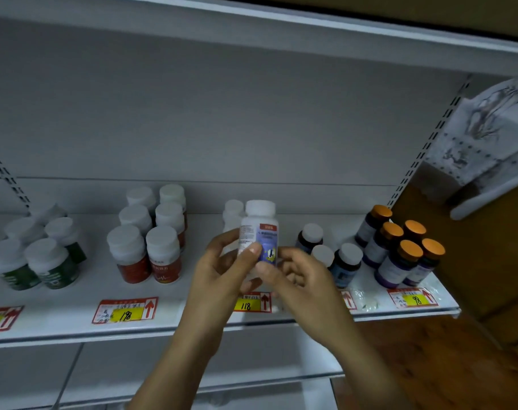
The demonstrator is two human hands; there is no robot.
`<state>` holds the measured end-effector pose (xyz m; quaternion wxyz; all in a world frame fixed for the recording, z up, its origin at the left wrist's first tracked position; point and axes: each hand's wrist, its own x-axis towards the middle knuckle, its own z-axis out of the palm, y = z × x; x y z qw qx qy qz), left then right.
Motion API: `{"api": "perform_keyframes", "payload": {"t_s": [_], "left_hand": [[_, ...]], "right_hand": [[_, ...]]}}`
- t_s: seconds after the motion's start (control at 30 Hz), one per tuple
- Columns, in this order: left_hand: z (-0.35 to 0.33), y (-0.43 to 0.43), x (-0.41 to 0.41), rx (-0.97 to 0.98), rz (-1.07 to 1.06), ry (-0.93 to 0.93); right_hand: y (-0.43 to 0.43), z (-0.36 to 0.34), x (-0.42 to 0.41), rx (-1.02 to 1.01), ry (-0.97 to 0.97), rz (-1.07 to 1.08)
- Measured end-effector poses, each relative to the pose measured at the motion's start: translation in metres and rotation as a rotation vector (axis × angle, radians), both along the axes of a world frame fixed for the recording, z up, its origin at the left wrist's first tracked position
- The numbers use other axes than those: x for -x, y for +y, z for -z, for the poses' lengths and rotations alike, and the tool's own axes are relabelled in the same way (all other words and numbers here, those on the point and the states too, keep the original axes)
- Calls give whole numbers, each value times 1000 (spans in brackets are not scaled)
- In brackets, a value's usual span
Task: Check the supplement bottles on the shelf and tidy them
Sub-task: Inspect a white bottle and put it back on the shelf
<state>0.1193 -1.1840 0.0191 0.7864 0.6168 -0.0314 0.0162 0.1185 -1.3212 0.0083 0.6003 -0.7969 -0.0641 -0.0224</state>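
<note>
- The checking step is in hand: a white bottle (259,229) with a purple label is held upright just above the shelf (59,309), over the middle gap and the "118" price tag (252,303).
- The left hand (222,267) is wrapped round the bottle's lower body, thumb across the label. The right hand (299,279) grips its base from the right.
- One matching white bottle (232,214) stands on the shelf just behind it.
- The red-label bottles (151,247) to the left and the orange-capped bottles (400,250) to the far right stand in neat groups.
- Judged from this, the next move calls for setting the bottle down upright in front of its match, label facing near, without knocking the dark bottles (326,253) just to the right.
</note>
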Motion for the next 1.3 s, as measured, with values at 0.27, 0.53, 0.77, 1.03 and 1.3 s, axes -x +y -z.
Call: {"api": "perform_keyframes", "payload": {"t_s": [0.27,0.53,0.77,1.03,1.3], "left_hand": [[6,2,-8,-618,-94,-447],[71,7,-36,-1401,-72,-350],[67,11,-45,-1448,-86,-392],[62,2,-42,-1480,-128,-393],[58,6,-44,-1471,-124,-407]], "right_hand": [[-19,-37,-28,110,-185,45],[-23,-41,-112,274,-314,297],[-1,-17,-183,595,-36,231],[15,26,-216,739,247,100],[23,22,-218,779,200,100]]}}
